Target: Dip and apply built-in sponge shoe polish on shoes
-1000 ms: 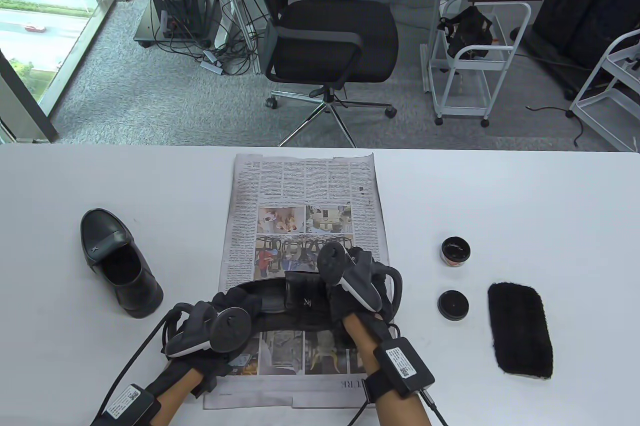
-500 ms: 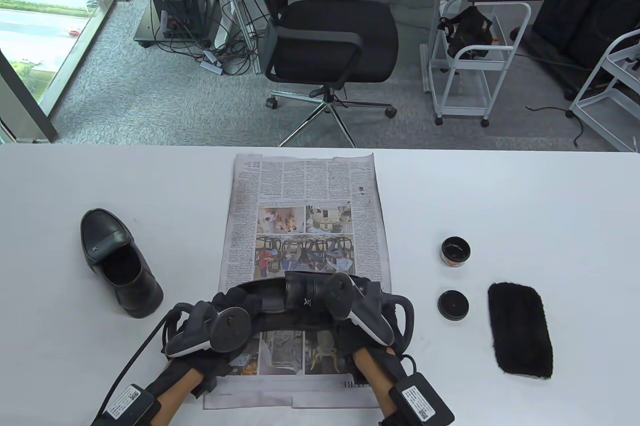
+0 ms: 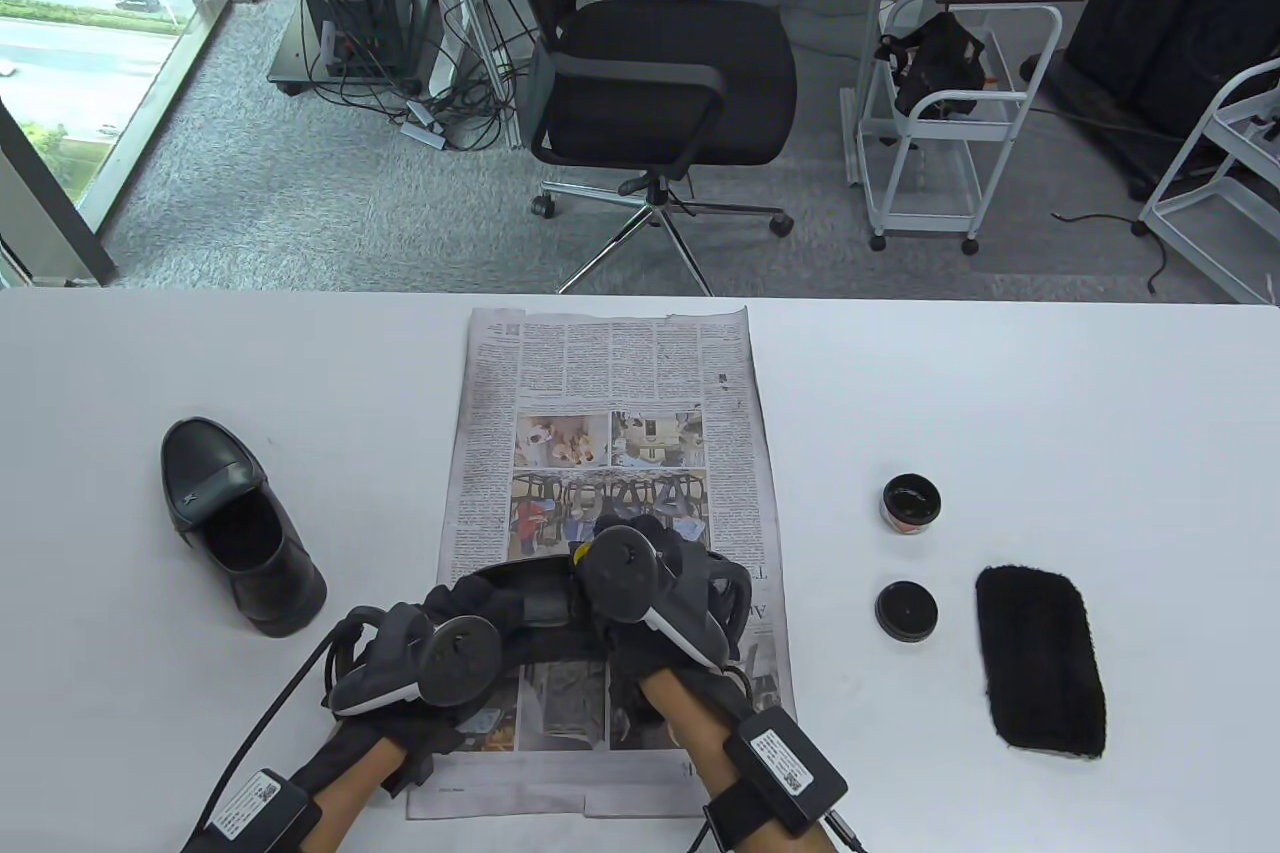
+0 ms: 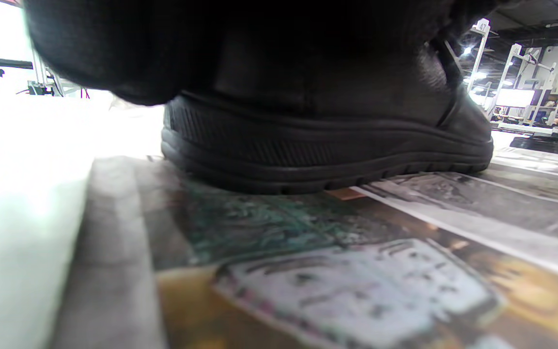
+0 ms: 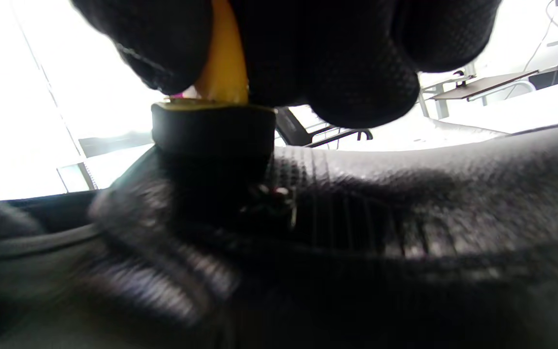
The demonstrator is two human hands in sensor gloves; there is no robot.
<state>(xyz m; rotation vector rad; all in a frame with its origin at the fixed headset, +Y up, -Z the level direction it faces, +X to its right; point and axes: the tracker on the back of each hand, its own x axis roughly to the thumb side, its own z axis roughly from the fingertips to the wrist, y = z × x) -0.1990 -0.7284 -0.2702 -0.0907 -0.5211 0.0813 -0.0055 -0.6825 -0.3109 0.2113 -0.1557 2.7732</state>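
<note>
A black shoe (image 3: pixel 535 598) lies on the newspaper (image 3: pixel 600 393) near the front edge. It fills the left wrist view (image 4: pixel 327 145) and the right wrist view (image 5: pixel 405 203). My left hand (image 3: pixel 440 633) grips its heel end. My right hand (image 3: pixel 650 583) holds a yellow-handled sponge applicator (image 5: pixel 213 135) and presses its black sponge on the shoe's upper; a bit of yellow shows in the table view (image 3: pixel 579 552). An open polish tin (image 3: pixel 911 503) stands on the right, its lid (image 3: pixel 906 610) nearer me.
A second black shoe (image 3: pixel 240 533) stands on the table at the left. A black cloth pad (image 3: pixel 1040 658) lies at the right. The white table (image 3: pixel 1000 373) extends around the newspaper. An office chair (image 3: pixel 660 73) stands beyond the far edge.
My right hand has swept left along the shoe, from over its toe end toward the middle, with the applicator. My left hand and the shoe have stayed put.
</note>
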